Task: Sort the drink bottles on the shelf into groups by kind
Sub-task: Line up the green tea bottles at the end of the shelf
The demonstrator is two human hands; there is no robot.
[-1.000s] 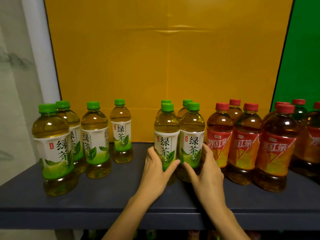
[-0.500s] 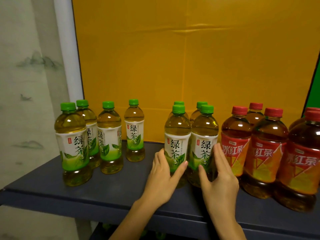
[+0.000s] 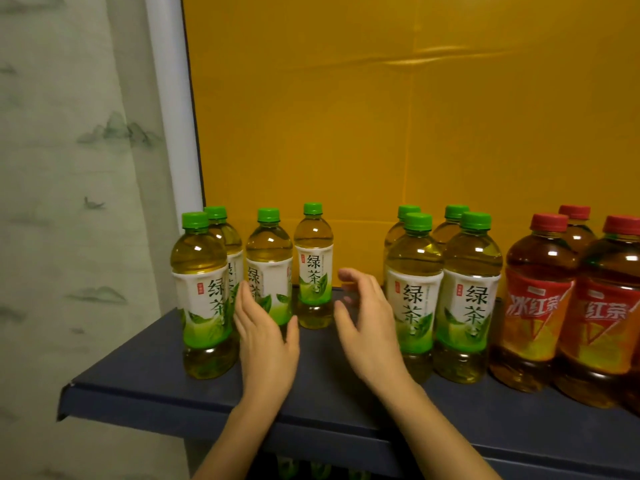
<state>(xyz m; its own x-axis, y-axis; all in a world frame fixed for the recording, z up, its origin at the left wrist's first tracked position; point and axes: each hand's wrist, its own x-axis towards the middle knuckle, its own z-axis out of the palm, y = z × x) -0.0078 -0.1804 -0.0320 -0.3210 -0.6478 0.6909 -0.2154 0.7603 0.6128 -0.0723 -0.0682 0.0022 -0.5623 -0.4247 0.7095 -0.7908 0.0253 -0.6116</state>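
Several green-capped green tea bottles stand on the dark shelf [image 3: 145, 382]: a left group led by a front bottle [image 3: 202, 296], with one bottle [image 3: 313, 261] further back, and a middle cluster [image 3: 443, 299]. Red-capped iced tea bottles [image 3: 540, 303] fill the right. My left hand [image 3: 266, 344] hovers open in front of a left-group bottle [image 3: 268, 268], holding nothing. In the gap between the two green groups my right hand [image 3: 367, 320] is open, fingers loosely spread, empty.
A yellow board [image 3: 381, 133] backs the shelf. A white post [image 3: 173, 116] and a pale patterned curtain [image 3: 69, 202] stand at the left. The shelf's front edge runs just below my wrists, its left corner near the curtain. More bottles show dimly on a lower shelf.
Both hands have let go of the two middle green tea bottles and moved left into the gap beside the left group. The view has swung left.
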